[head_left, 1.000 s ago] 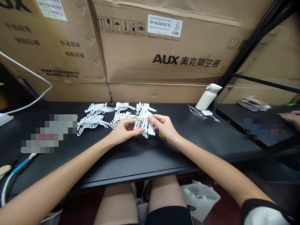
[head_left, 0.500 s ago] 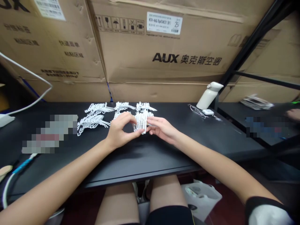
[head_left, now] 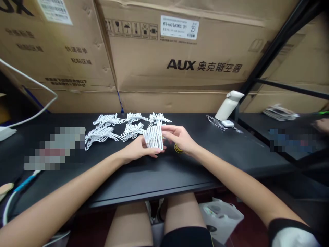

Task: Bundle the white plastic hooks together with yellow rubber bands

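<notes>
Lettering on the big box (head_left: 185, 55) behind the table (head_left: 154, 171) reads "AUX", and its white label (head_left: 179, 27) starts "KFR-46G" beside a "25". On the table the left hand (head_left: 136, 150) lies palm up, fingers curled under a bundle (head_left: 154, 137) of white plastic pieces held just above the tabletop. The right hand (head_left: 181, 137) pinches the bundle's right edge between thumb and fingertips. More bundles (head_left: 108, 132) lie just behind, and a yellow band (head_left: 177, 148) sits under the right hand.

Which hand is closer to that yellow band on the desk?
Right. The right hand partly covers the yellow band; the left hand holds the white bundle further left.
</notes>
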Motion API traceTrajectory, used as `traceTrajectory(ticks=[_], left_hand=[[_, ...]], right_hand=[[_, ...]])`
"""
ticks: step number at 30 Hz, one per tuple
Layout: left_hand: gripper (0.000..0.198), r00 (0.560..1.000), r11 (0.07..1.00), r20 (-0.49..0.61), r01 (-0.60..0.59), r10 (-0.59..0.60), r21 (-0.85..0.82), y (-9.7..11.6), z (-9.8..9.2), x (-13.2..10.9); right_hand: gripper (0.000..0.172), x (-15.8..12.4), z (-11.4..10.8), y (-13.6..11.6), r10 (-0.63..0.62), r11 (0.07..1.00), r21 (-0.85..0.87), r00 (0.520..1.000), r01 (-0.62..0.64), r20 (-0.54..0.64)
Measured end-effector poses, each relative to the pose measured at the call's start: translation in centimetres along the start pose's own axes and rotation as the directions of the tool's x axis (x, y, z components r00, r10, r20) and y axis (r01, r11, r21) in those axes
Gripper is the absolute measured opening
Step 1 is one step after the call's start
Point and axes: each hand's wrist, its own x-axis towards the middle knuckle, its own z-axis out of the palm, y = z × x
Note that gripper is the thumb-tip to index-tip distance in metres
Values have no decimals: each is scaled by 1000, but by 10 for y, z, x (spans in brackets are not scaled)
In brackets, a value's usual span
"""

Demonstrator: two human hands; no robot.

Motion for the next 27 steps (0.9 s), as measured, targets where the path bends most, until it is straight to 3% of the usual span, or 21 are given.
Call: traceTrajectory(ticks=[3,5,7,11,19,23,27], left_hand=[[42,999,999,8,50,-50,8,0,3,0],[40,998,998,-3,60,-60,18,1,4,1],[37,999,998,-4,52,-52,28,0,4,2],[30,1000,995,11,28,-29,92,-2,4,4],[27,996,986,85,-10,-4,167,2,3,3],[26,991,980,131,-35,9,196,4,2,3],[31,992,972,128,-28,-2,234,6,5,4]], right_hand=[[25,-3,-4,-3,-317,884,-385,945,265,-77],[20,-6,-4,-8,-479,739,-541,878,401,-5],[11,-8,-3,-10,-536,627,-593,832,506,143],[10,-8,-1,-8,-501,493,-617,780,614,376],[11,-19,12,-21,-527,383,-685,756,620,389],[15,-21,16,-24,-446,412,-703,801,580,399],[16,-20,10,-20,-420,464,-734,853,497,312]])
